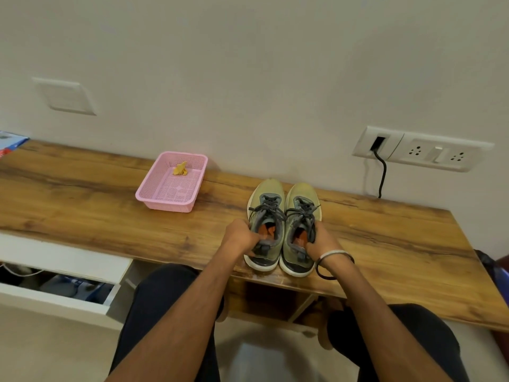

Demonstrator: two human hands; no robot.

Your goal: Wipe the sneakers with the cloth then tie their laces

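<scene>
Left hand (242, 238) grips left sneaker (265, 216) heel; right hand (322, 244) grips right sneaker (301, 219); no readable writing.

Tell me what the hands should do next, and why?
Probably the left hand should let go of its sneaker and reach for the yellow cloth in the pink basket. Both hands grip the sneakers by their heels, and wiping comes first.

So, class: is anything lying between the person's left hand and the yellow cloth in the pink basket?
Nothing visible on the bare tabletop between the left hand and the cloth; only the pink basket wall surrounds it.
</scene>
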